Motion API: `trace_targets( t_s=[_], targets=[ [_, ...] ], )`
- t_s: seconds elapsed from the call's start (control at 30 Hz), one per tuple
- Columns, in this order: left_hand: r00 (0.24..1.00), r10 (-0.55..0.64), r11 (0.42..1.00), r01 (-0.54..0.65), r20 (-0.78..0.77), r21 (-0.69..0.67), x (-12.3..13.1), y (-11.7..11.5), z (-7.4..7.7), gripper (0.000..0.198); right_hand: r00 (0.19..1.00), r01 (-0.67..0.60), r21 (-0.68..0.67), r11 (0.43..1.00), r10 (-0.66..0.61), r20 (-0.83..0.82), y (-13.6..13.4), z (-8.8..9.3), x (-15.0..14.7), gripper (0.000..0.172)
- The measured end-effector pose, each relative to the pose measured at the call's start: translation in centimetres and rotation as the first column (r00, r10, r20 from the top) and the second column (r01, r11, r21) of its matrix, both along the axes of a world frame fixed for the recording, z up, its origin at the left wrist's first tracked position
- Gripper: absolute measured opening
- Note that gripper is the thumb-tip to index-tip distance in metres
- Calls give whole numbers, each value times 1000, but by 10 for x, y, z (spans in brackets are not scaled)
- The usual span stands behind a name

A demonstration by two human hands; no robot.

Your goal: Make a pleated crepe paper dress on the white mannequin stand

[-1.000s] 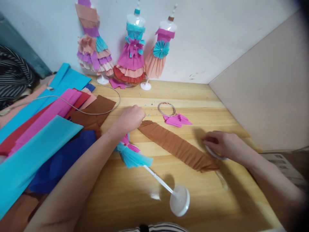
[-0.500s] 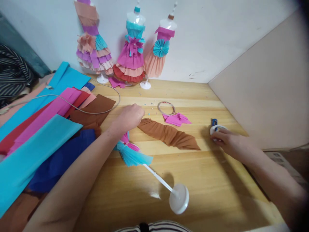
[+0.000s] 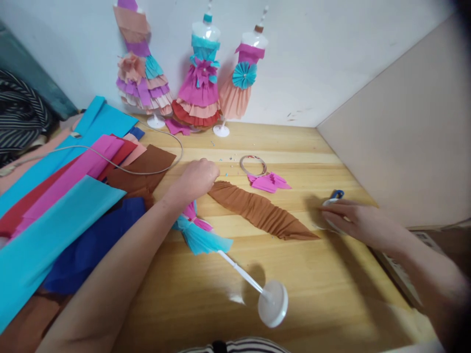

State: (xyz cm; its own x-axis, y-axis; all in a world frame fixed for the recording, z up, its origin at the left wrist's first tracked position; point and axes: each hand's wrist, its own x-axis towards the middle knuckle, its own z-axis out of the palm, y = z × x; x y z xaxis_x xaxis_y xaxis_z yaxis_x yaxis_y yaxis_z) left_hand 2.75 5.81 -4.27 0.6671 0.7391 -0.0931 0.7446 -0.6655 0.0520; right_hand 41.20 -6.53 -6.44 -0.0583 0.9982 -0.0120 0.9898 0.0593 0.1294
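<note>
The strip is pinched by the closed left hand, the tape is covered by the extended right hand, grip unclear; the strip could be torn by a tug.

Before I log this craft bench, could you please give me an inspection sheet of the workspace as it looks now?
Surface: light wooden table, tiny scraps near the back.
Work things: brown crepe strip lies gathered across the middle; white tape roll with a blue part near the right edge.
Clutter: crepe sheets piled at left; mannequin in a teal skirt lying down; pink scraps; thin ring.
Hands: left hand grips the strip's left end; right hand rests on the tape roll, grip unclear.
Cables: grey cable loops over the sheets.
Surroundings: three dressed mannequins against the white wall; striped cloth far left; beige panel at right.
</note>
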Motion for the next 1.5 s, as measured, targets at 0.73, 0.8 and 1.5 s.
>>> trace_targets(
  t_s=[0.73,0.8,1.5],
  targets=[
    [998,-49,998,50,46,-35,1,-1,4,20,716,-452,102,886,429,-550,-44,44,-136,22],
    [996,-66,997,68,57,-36,1,-2,4,20,663,-412,157,898,413,-624,-26,48,-148,19],
    [990,-122,991,125,76,-39,2,1,-10,21,592,-379,234,896,429,-682,94,-28,-199,11]
  ],
)
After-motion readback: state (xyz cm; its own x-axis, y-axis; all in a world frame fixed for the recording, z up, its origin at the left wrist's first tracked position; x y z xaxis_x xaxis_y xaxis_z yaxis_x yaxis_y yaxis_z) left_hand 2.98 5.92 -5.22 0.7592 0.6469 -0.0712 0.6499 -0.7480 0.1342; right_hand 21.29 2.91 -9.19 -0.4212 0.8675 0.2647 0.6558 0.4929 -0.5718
